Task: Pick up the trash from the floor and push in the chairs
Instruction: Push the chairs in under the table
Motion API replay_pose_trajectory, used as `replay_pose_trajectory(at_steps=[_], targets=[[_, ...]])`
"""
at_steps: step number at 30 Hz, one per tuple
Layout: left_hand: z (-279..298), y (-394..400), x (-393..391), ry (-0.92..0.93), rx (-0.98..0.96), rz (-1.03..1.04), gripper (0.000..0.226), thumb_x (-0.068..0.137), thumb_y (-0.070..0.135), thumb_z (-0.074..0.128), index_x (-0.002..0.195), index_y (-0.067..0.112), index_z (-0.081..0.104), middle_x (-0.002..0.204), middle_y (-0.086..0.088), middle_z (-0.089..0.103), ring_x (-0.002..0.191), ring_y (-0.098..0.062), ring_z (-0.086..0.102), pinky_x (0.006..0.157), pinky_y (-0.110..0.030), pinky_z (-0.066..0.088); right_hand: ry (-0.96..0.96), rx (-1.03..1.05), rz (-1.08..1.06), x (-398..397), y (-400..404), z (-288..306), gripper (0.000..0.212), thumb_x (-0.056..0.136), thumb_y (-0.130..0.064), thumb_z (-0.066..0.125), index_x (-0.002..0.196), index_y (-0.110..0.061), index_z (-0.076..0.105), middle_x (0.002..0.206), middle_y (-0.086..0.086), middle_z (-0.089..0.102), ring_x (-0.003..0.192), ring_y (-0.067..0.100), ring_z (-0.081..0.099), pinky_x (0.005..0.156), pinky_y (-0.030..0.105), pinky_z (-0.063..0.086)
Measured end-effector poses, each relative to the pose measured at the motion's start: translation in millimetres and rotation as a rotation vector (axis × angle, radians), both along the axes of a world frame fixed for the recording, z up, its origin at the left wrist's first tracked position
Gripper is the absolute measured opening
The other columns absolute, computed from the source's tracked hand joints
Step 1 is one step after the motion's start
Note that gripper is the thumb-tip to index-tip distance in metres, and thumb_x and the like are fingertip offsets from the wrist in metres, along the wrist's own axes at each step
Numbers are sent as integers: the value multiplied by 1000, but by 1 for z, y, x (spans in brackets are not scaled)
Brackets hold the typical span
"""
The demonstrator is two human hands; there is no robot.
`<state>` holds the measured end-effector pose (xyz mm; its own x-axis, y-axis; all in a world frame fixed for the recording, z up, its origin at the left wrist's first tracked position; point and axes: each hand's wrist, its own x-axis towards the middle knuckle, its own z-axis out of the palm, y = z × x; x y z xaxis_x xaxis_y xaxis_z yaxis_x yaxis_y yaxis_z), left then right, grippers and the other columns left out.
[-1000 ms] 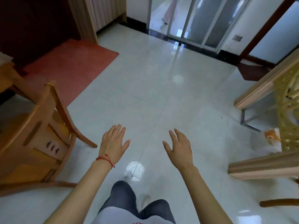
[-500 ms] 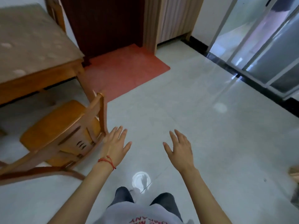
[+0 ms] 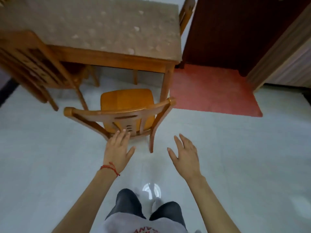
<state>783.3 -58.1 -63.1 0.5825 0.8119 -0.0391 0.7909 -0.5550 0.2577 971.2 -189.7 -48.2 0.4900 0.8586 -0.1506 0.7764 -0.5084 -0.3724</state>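
Note:
A wooden chair [image 3: 127,105] stands pulled out from the table [image 3: 94,31], its back towards me. My left hand [image 3: 118,148], with a red string at the wrist, hovers open in front of the lower part of the chair back with fingers spread. To the right of the chair's rear leg my right hand [image 3: 185,153] is also open and holds nothing. A second chair [image 3: 33,64] stands at the table's left side. No trash shows on the floor here.
A red mat [image 3: 213,89] lies right of the table before a dark wooden door [image 3: 235,31]. Another chair back [image 3: 186,12] peeks out behind the table's far right corner. Pale glossy tiles [image 3: 50,157] cover the floor.
The view has swung left from the glass doors to face the table; the chair now sits straight ahead. Both hands stay open and raised, now close to the chair back.

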Motion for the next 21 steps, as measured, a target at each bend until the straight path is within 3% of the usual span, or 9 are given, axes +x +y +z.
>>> replay_pose_trajectory(at_steps=[3,10,15,18,20,21], targets=[[6,-9,-13,-19,3,162,56,85,39,45,128,4,49,136,-18,48,128,-35,41,102,-48,35,10,40,98,1,18,5,55,94,-42,42,142,-17,31,152,8,28,141,25,23,114,36,17],[21,-6,-34,-98,7,359,65,83,48,31,124,2,51,130,-20,53,123,-38,46,99,-49,39,3,74,211,-13,59,12,58,93,-48,37,143,-21,28,152,4,28,140,21,23,114,37,18],[24,15,-34,-297,-59,488,53,90,37,48,127,0,48,133,-21,50,126,-37,42,104,-46,33,58,130,143,-21,84,17,57,93,-47,38,141,-18,32,149,5,34,138,22,29,111,39,25],[40,29,-25,-506,-159,628,40,92,26,50,122,1,51,125,-20,54,119,-32,46,104,-41,33,207,224,15,-23,100,24,42,93,-43,43,122,-15,51,121,9,59,116,26,53,89,36,44],[54,38,-17,-615,-256,729,28,93,24,48,114,6,53,107,-21,56,103,-33,49,98,-40,36,398,286,-105,-23,112,31,38,92,-41,45,112,-10,57,101,11,65,102,28,59,79,33,43],[59,44,-13,-650,-306,775,32,93,26,47,116,4,53,109,-23,57,103,-34,50,95,-38,37,486,293,-168,-23,119,34,40,92,-41,46,111,-7,58,99,11,66,102,28,59,80,32,42]])
